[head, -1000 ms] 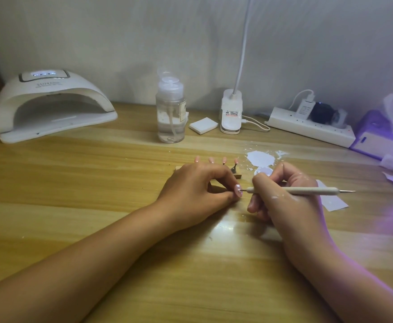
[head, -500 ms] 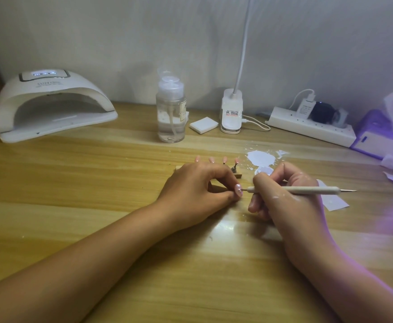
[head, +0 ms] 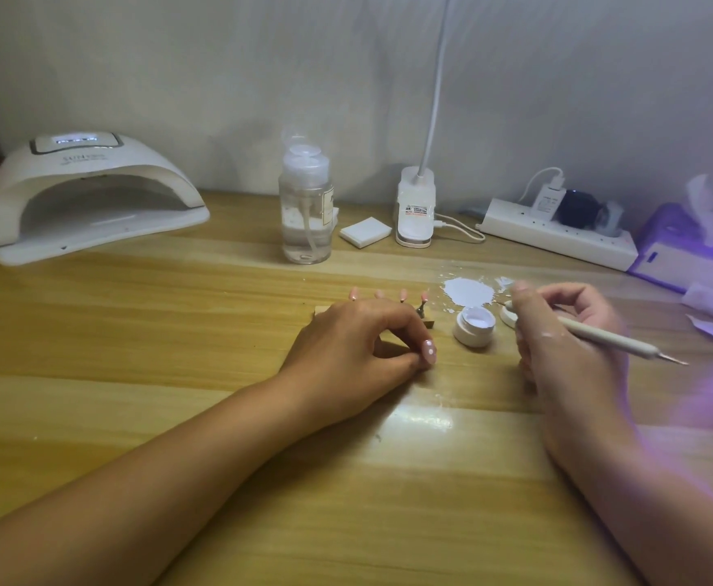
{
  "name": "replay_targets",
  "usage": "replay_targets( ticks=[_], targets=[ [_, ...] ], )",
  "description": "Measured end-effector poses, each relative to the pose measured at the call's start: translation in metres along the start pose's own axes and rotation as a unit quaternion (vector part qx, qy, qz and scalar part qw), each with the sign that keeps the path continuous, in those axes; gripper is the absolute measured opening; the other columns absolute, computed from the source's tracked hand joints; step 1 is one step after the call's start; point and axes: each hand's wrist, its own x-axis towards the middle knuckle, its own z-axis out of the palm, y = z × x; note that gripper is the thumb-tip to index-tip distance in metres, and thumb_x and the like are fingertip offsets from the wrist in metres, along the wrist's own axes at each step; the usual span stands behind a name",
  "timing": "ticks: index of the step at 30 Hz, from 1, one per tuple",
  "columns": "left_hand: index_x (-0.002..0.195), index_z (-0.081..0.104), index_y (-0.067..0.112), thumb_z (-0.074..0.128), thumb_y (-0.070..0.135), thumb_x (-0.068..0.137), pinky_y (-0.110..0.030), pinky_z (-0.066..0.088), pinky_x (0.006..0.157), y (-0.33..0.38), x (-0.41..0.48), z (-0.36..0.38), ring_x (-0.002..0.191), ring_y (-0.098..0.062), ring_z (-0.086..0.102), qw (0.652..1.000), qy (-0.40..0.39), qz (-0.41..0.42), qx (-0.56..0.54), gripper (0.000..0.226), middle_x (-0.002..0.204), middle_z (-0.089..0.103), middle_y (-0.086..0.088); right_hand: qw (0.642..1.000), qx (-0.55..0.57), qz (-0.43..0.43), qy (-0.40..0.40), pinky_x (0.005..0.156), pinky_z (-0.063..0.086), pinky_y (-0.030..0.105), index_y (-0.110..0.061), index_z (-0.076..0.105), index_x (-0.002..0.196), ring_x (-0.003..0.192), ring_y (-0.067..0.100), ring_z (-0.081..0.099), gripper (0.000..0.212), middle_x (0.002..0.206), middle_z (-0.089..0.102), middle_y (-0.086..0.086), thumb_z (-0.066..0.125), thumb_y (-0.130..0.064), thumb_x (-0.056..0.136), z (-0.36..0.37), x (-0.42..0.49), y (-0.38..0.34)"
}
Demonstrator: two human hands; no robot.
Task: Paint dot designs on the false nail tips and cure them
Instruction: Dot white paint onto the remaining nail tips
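Note:
My left hand (head: 359, 348) rests on the wooden table and pinches a pink false nail tip (head: 429, 351) that carries white dots. Behind it, several more pink nail tips (head: 402, 294) stand on a small wooden holder (head: 551, 317), mostly hidden by the hand. My right hand (head: 566, 332) grips a white dotting pen (head: 600, 335), its front tip near an open white paint jar (head: 474, 326) and the jar's lid (head: 508, 318). The rear metal tip points right. A white curing lamp (head: 88, 196) sits at the far left.
White paint is smeared on the table (head: 469, 289) behind the jar. A clear pump bottle (head: 306, 205), a white pad (head: 365, 232), a desk lamp base (head: 416, 207), a power strip (head: 557, 236) and a tissue box (head: 693, 247) line the back wall.
My right hand has pulled the dotting pen away from the nail tip and moved right and back toward the paint jar, which now shows. My left hand still holds the tip.

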Motion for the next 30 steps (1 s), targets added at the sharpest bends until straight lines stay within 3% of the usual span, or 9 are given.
replay_targets(
  ticks=[2,5,10,14,18,22,27,30],
  targets=[
    [0.076,0.064,0.041,0.073,0.021,0.083,-0.039,0.032,0.11,0.0,0.0,0.0,0.052,0.012,0.049,1.0,-0.002,0.0,-0.001,0.023,0.057,0.051,0.043,0.999,-0.026,-0.018,-0.012,0.046,0.035,0.019,-0.018,0.06,0.079,0.046,0.003,0.043,0.025,0.055,0.056,-0.006,0.075,-0.035,0.089,0.0,0.001,0.004],
    [0.076,0.065,0.04,0.072,0.022,0.084,-0.04,0.033,0.11,0.0,0.0,0.0,0.054,0.013,0.05,1.0,-0.003,0.001,-0.002,0.02,0.058,0.052,0.042,0.999,-0.043,-0.019,-0.024,0.053,0.034,0.028,-0.016,0.065,0.075,0.047,0.005,0.045,0.028,0.057,0.06,-0.004,0.071,-0.037,0.092,0.0,0.002,0.008],
    [0.077,0.065,0.041,0.072,0.024,0.084,-0.041,0.035,0.109,0.001,0.0,-0.001,0.056,0.015,0.049,1.0,-0.004,0.001,0.004,0.019,0.058,0.052,0.041,0.997,-0.067,-0.012,-0.037,0.054,0.031,0.029,-0.018,0.065,0.077,0.042,0.002,0.046,0.03,0.054,0.058,-0.007,0.061,-0.037,0.099,0.0,0.006,0.014],
    [0.077,0.065,0.041,0.072,0.025,0.084,-0.041,0.037,0.106,0.001,-0.001,-0.001,0.054,0.014,0.049,1.0,-0.004,0.003,0.006,0.019,0.057,0.051,0.042,0.99,-0.125,-0.04,-0.049,0.061,0.036,0.033,-0.019,0.063,0.08,0.057,0.011,0.049,0.029,0.06,0.061,-0.007,0.06,-0.042,0.098,0.0,0.006,0.017],
    [0.077,0.066,0.041,0.073,0.027,0.084,-0.04,0.037,0.107,0.001,0.0,-0.001,0.055,0.012,0.051,1.0,-0.004,0.0,0.004,0.018,0.062,0.055,0.041,0.981,-0.173,-0.062,-0.059,0.063,0.04,0.033,-0.018,0.061,0.081,0.064,0.008,0.054,0.028,0.071,0.066,-0.008,0.061,-0.041,0.097,0.001,0.005,0.015],
    [0.077,0.065,0.044,0.073,0.028,0.084,-0.036,0.038,0.104,0.0,0.0,-0.001,0.057,0.016,0.05,1.0,-0.004,-0.001,0.004,0.019,0.062,0.056,0.039,0.986,-0.151,-0.057,-0.05,0.06,0.036,0.032,-0.018,0.062,0.08,0.06,0.012,0.049,0.027,0.061,0.06,-0.008,0.061,-0.039,0.098,0.0,0.005,0.016],
    [0.077,0.064,0.047,0.072,0.03,0.084,-0.032,0.037,0.106,-0.002,0.001,0.0,0.062,0.016,0.052,1.0,-0.008,-0.011,-0.006,0.021,0.086,0.07,0.029,0.989,-0.132,-0.058,-0.037,0.057,0.036,0.029,-0.018,0.062,0.084,0.054,0.003,0.05,0.027,0.061,0.062,-0.011,0.058,-0.04,0.099,0.0,0.004,0.015],
    [0.078,0.064,0.044,0.072,0.028,0.085,-0.03,0.029,0.11,-0.003,0.002,0.0,0.063,0.017,0.052,1.0,-0.012,-0.017,-0.003,0.02,0.073,0.063,0.037,0.996,-0.052,-0.072,-0.016,0.045,0.038,0.021,-0.024,0.06,0.089,0.045,0.004,0.054,0.02,0.069,0.067,-0.008,0.057,-0.04,0.101,0.001,-0.002,0.003]
  ],
)
